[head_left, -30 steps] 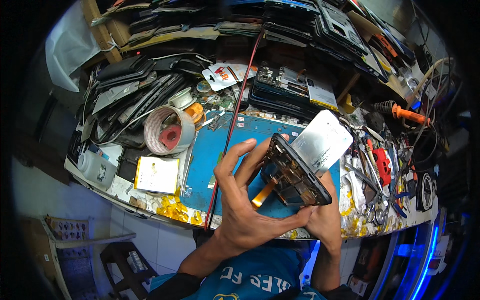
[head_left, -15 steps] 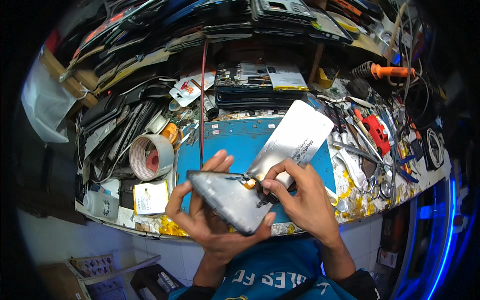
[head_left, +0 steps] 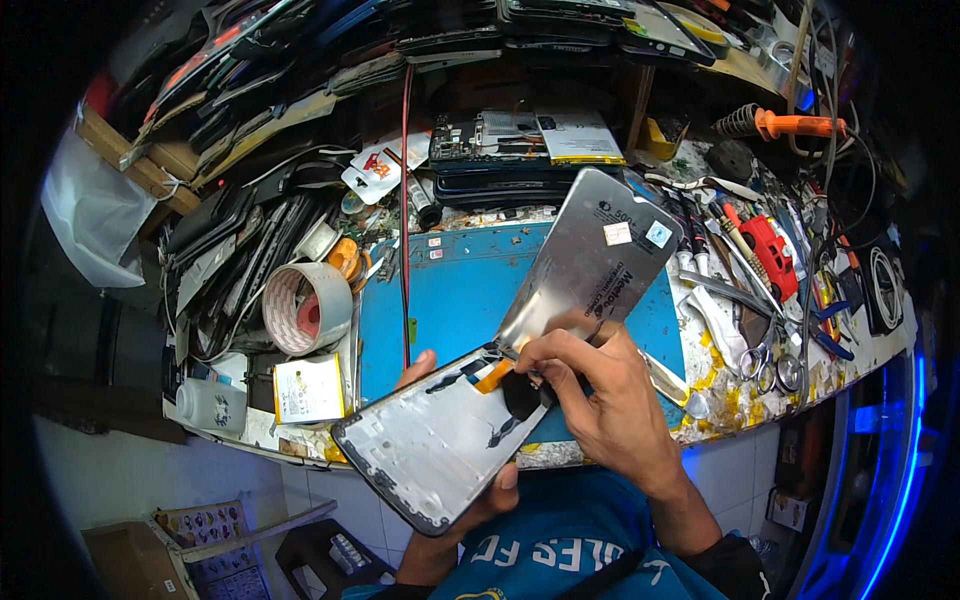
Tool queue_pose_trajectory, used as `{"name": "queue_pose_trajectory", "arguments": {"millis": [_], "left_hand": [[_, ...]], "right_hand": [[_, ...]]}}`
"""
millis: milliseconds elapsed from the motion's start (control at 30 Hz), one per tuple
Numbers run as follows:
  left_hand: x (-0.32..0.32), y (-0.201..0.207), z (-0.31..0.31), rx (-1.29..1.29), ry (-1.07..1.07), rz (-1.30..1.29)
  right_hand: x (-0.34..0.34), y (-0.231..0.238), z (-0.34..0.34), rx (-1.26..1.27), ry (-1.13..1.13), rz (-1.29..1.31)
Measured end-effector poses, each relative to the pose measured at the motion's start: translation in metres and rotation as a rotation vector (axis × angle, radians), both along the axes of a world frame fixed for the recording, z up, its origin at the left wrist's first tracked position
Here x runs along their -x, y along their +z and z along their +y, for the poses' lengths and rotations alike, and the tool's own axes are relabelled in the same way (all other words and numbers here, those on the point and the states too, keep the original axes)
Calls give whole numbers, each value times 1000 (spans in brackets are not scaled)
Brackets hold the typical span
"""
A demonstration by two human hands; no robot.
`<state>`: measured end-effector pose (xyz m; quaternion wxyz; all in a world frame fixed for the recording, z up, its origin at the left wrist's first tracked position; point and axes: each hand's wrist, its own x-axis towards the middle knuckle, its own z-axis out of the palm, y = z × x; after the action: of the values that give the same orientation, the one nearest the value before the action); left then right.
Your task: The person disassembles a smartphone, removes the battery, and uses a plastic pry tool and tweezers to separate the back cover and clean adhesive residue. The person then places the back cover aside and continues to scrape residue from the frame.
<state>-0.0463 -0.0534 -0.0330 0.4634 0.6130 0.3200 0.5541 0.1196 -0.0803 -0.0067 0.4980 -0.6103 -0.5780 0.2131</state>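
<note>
My left hand (head_left: 492, 502) is closed around a phone frame (head_left: 425, 440) from below; thumb and fingertips show at its edges, the palm is hidden. The frame is tilted, its grey inner face up. A silver-backed phone screen panel (head_left: 600, 270) with small white stickers leans up and away from the frame's far right end. Between the two runs an orange flex cable (head_left: 493, 377), beside a black flap (head_left: 526, 398). At this junction, thumb and forefinger of my right hand (head_left: 612, 405) pinch together near the black flap. Exactly what lies between those fingertips is hidden.
Under the hands lies a blue mat (head_left: 450, 290). Left stand a large tape roll (head_left: 308, 308), a phone battery (head_left: 308, 390) and a white bottle (head_left: 212, 404). Scissors (head_left: 765, 368), a red tool (head_left: 768, 255) and other tools crowd the right. Stacked phones (head_left: 510, 185) sit behind.
The frame has turned flatter, showing more of its inner face, and my left fingers have moved beneath it. The silver panel has tilted, bringing its stickers into view. My right hand keeps its pinch.
</note>
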Motion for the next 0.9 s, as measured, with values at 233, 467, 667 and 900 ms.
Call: {"name": "queue_pose_trajectory", "arguments": {"millis": [233,467,667,900], "left_hand": [[8,-3,9,-214,-8,252],[6,-5,8,-104,-29,141],[17,-1,16,-221,-123,310],[5,-2,9,-130,-35,116]], "right_hand": [[1,-1,-1,-20,30,-106],[-2,0,-3,-6,69,-89],[2,-1,0,-37,28,-82],[-2,0,-4,31,53,10]]}}
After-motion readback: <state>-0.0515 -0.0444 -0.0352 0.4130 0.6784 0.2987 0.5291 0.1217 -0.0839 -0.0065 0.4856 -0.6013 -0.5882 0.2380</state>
